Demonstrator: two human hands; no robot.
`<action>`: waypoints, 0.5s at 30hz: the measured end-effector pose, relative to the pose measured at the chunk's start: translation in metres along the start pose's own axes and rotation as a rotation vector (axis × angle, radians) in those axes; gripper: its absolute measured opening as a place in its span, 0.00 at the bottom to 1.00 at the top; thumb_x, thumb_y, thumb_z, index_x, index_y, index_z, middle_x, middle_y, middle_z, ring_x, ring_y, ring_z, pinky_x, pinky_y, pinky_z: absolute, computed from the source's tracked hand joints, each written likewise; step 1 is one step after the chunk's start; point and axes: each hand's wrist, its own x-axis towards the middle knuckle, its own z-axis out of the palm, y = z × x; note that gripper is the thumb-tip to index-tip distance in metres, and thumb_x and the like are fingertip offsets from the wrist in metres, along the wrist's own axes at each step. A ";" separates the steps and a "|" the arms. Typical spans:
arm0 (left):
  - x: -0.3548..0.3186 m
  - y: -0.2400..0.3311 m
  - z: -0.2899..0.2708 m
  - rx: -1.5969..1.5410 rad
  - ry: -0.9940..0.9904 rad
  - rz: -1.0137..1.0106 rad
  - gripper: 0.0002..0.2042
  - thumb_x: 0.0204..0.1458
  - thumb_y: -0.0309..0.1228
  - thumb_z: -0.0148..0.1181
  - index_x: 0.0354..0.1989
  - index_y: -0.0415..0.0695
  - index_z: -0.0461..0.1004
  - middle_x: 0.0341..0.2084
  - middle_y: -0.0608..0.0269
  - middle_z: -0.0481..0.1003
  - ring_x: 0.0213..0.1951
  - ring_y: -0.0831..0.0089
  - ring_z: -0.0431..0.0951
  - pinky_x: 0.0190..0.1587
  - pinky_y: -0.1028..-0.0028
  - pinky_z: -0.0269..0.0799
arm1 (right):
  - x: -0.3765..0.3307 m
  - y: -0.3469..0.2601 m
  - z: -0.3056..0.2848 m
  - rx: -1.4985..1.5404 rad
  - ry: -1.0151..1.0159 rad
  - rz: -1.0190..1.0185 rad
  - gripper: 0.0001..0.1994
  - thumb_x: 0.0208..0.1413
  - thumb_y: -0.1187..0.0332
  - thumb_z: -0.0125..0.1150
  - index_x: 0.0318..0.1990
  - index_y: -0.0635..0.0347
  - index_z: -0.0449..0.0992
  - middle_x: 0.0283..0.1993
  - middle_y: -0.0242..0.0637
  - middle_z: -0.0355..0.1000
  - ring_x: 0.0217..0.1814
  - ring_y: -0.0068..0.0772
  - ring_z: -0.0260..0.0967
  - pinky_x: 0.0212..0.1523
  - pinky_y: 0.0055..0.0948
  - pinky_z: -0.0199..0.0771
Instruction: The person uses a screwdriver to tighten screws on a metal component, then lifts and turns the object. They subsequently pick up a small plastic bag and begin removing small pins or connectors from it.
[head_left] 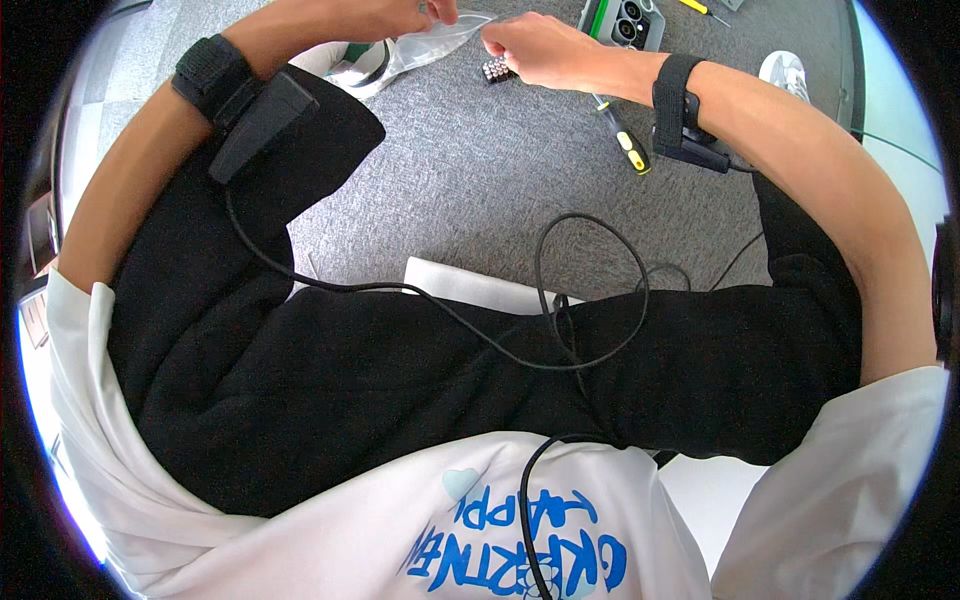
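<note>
At the top edge, my left hand [432,12] is partly cut off by the frame, its fingers closed at the rim of a clear plastic bag [435,46]. The bag stretches right toward my right hand [535,48], whose fingers are curled shut. Whether those fingers grip the bag's corner or something small is hidden. Just below them is a small black block [497,70] with rows of light dots. A screwdriver [626,140] with a black and yellow handle lies on the grey carpet, below my right wrist.
A box [630,22] picturing phone cameras lies beyond my right forearm, with a yellow-handled tool [703,10] past it. My shoes [784,72] and black-trousered legs frame the carpet [450,180]. A black cable [440,300] runs from my left wrist's strapped device and loops over my lap.
</note>
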 end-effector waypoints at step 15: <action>0.014 0.011 -0.004 0.049 0.021 0.075 0.14 0.51 0.26 0.59 0.44 0.38 0.84 0.38 0.44 0.83 0.42 0.49 0.83 0.47 0.59 0.78 | -0.025 0.000 -0.057 0.155 0.385 -0.133 0.07 0.56 0.73 0.58 0.41 0.64 0.75 0.36 0.53 0.77 0.43 0.57 0.76 0.44 0.47 0.75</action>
